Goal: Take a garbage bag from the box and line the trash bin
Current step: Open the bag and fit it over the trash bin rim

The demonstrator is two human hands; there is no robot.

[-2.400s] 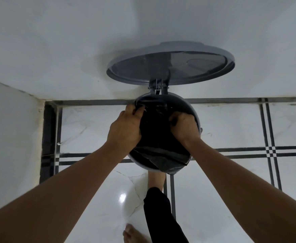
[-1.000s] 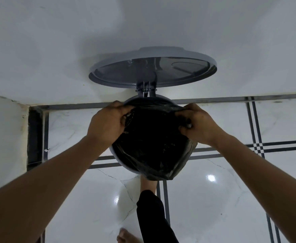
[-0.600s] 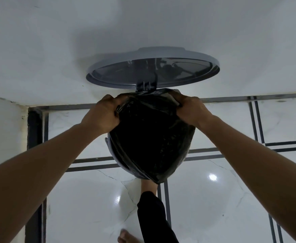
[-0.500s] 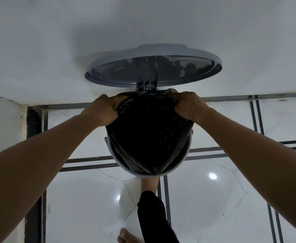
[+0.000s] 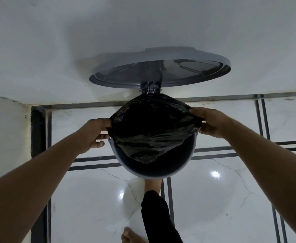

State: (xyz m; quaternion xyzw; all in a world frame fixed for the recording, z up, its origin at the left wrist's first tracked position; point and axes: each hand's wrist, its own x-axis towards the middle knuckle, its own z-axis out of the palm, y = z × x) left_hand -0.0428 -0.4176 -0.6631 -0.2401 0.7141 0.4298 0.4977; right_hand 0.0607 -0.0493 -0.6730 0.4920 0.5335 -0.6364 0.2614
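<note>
A round grey pedal bin (image 5: 154,170) stands on the floor against the wall, its lid (image 5: 159,69) raised. A black garbage bag (image 5: 152,130) is spread wide over the bin's mouth and covers its far part; the near inner wall shows bare. My left hand (image 5: 94,135) grips the bag's left edge at the rim. My right hand (image 5: 212,122) grips the bag's right edge, just outside the rim. The garbage bag box is not in view.
A white wall (image 5: 143,32) rises right behind the bin and another wall (image 5: 5,130) closes the left side. The floor (image 5: 222,199) is glossy white tile with dark stripes. My foot (image 5: 152,185) in a black trouser leg is at the bin's base.
Both hands have moved apart from the bin's far rim to its left and right sides, stretching the bag's mouth wider. The bag's near edge has come off the near rim.
</note>
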